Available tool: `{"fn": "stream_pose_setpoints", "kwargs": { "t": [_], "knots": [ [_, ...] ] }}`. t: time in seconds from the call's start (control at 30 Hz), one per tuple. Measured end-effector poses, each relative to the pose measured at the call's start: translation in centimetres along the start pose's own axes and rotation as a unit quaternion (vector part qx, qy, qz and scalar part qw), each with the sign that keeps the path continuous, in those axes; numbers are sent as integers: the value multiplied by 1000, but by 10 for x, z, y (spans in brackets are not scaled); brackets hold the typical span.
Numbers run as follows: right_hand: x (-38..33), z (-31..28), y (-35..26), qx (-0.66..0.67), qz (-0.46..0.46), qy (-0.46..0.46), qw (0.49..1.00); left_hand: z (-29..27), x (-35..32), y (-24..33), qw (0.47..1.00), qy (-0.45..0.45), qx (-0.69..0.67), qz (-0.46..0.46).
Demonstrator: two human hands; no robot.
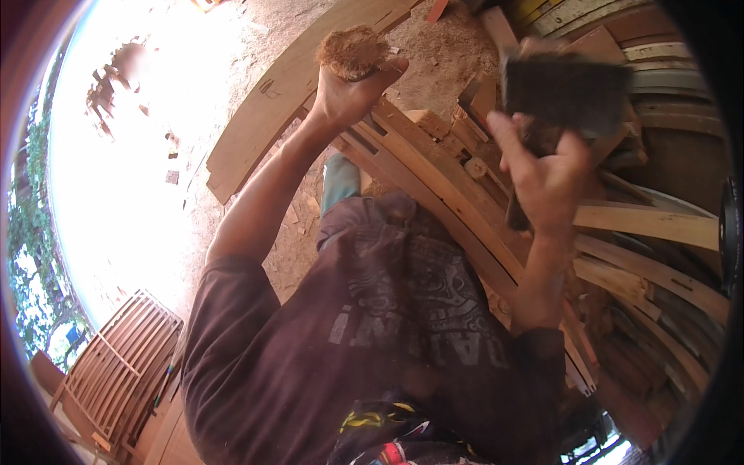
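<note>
Head: pale-lettered shirt (418, 310), dark mallet (570, 93)

"What is the person wearing?"
"A dark brown T-shirt (302, 356), with short, wide sleeves (232, 302)."
"Any picture on it?"
"Yes, a pale grey print (434, 302) with letters and swirly lines."
"And the neck?"
"A black cloth (387, 442) with yellow and red bits."
"The hands?"
"The left hand (341, 101) and right hand (554, 182) are bare."
</note>
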State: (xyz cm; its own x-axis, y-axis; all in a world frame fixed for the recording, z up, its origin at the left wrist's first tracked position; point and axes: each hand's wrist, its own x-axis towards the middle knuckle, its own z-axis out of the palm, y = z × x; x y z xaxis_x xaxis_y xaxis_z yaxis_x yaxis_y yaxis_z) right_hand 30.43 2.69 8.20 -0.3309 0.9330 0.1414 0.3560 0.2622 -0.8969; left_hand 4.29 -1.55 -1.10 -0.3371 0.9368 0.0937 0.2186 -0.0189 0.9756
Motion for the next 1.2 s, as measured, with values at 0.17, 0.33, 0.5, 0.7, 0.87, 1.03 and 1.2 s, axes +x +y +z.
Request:
{"fn": "stream_pose_setpoints", "kwargs": {
  "t": [0.17,0.33,0.5,0.7,0.87,1.03,1.2],
  "knots": [
    [24,36,-44,-261,-194,-109,939,-4,-5,-18,986,-38,141,75],
    [24,46,-31,-258,-176,-174,934,-5,-22,-26,961,-16,124,245],
    [21,40,-68,-196,-237,-94,947,-10,-26,-26,997,-69,17,-5],
    [19,54,-27,-250,-231,-161,926,1,-21,-46,892,-13,295,343],
    [0,28,-27,-189,-189,-96,959,-9,-9,-30,989,31,-79,120],
    [-3,12,-24,-134,-121,-69,981,3,-7,16,987,53,-150,-1],
    [-13,10,-2,-93,-71,-80,990,10,-6,14,995,30,-94,9]
  ]
}}
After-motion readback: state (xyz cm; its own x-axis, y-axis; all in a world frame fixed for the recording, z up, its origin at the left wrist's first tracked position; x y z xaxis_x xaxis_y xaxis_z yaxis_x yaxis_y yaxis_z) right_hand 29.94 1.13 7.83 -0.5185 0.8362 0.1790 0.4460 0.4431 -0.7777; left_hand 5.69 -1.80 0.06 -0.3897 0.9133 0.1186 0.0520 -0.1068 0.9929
